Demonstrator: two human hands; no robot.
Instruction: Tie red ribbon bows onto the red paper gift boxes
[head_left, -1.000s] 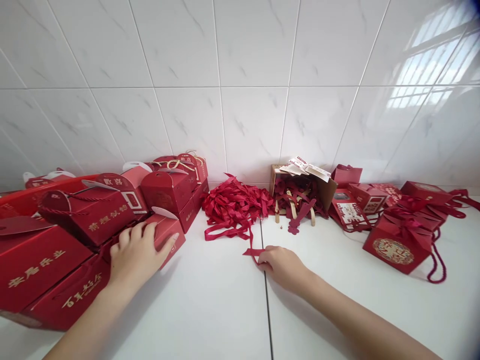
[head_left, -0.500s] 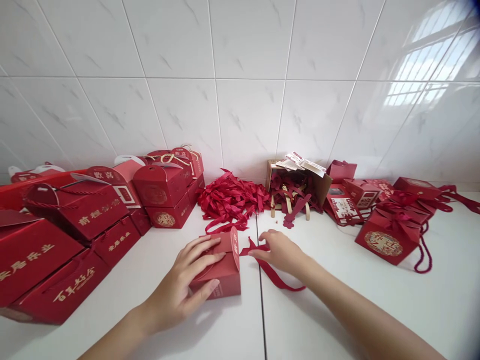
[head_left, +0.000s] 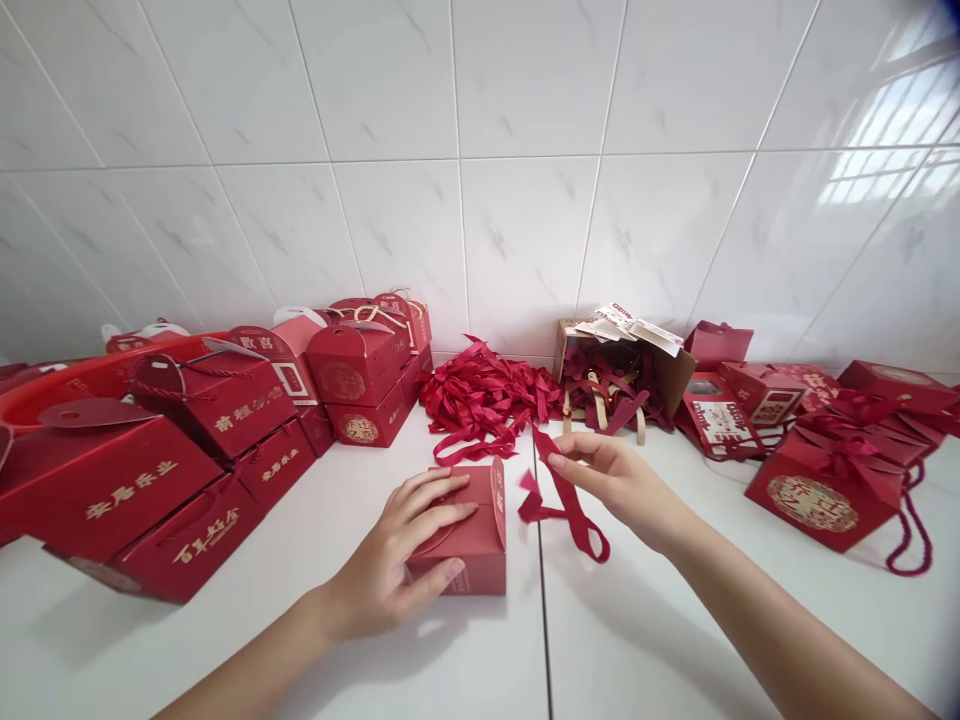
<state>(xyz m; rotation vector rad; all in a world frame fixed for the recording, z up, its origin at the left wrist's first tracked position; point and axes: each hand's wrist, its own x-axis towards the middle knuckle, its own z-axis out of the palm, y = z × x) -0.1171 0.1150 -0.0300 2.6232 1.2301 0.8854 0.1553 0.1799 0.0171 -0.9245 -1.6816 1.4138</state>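
Observation:
A red gift box (head_left: 484, 545) with a rounded tab along its right side sits on the white table, in front of me. My left hand (head_left: 405, 550) holds it, fingers over the top and thumb against the front face. To the right of the box, my right hand (head_left: 619, 480) pinches a dark red ribbon (head_left: 576, 520) between thumb and fingers. The ribbon hangs in a loop below the hand, and a loose end curls near the box. Behind them lies a heap of red ribbons (head_left: 484, 395).
Red gift boxes (head_left: 262, 465) are stacked at left by a red basin (head_left: 45, 395). An open carton (head_left: 679, 385) holding red strips and topped with printed cards lies near the tiled wall. More red boxes, some with bows (head_left: 844, 455), stand at right.
My right hand has raised the ribbon off the table and away from the box. My left hand stays on the box. The whole view has shifted slightly, placing things further right.

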